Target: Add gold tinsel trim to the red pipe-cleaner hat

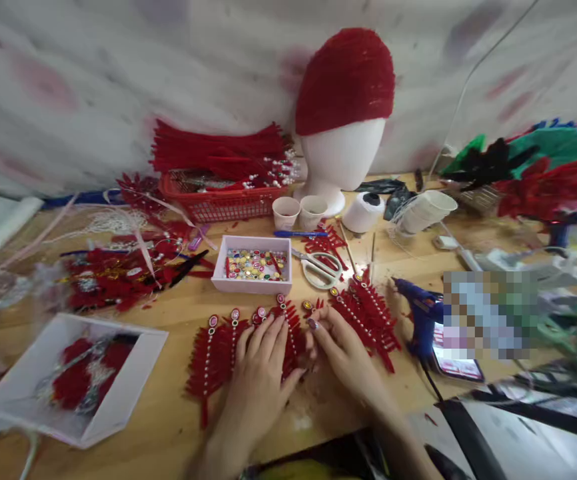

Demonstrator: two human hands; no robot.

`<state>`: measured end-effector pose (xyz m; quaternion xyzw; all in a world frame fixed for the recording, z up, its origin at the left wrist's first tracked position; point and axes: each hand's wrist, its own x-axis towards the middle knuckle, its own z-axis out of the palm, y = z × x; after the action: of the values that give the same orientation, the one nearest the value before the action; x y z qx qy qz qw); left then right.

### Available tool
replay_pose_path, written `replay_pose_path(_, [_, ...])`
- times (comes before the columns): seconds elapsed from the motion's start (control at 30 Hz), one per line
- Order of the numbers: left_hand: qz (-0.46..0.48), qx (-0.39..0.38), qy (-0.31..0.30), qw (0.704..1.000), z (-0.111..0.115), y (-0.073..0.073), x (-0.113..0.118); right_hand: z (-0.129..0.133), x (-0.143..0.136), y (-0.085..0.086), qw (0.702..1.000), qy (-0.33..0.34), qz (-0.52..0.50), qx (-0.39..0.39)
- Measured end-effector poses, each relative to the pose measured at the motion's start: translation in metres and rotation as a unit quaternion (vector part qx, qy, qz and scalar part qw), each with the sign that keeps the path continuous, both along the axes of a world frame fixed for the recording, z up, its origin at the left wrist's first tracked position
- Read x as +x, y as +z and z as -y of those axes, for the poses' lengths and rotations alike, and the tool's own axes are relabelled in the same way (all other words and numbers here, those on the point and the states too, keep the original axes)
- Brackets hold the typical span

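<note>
My left hand (263, 360) lies flat with fingers stretched over the red feather-shaped ornaments, covering part of them. One ornament (206, 363), with a white bead line and a pink gem at its tip, shows left of it. Under and beside its fingertips is another beaded ornament (292, 333). My right hand (341, 343) is closed, thumb and fingers pinched at a red ornament with a yellow gem (308, 305); most of that piece is hidden by the fingers. More beaded red ornaments (368, 317) lie overlapping just right of this hand.
A white box of colourful gems (252, 288) stands ahead, with scissors (321, 270) beside it. A blue glue gun (421, 313) and a phone (456, 367) lie right. Behind are a red basket (238, 203), paper cups (286, 213) and a mannequin head (346, 143). A white tray (113, 420) sits left.
</note>
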<state>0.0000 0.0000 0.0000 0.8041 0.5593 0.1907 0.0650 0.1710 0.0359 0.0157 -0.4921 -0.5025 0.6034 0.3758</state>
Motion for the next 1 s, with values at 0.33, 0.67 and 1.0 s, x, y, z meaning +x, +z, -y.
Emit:
replay_pose_path(0.33, [0.006, 0.037, 0.001, 0.999, -0.001, -0.003, -0.001, -0.005, 0.028, 0.047, 0.923, -0.043, 0.280, 0.260])
replay_pose_path(0.67, [-0.012, 0.057, 0.034, 0.998, 0.000, -0.001, -0.003, -0.032, 0.001, 0.017, 0.843, 0.172, 0.444, 0.251])
replay_pose_path(1.0, [0.007, 0.054, 0.037, 0.998, 0.001, 0.001, -0.002, -0.033, -0.002, 0.007, 0.842, 0.135, 0.451, 0.263])
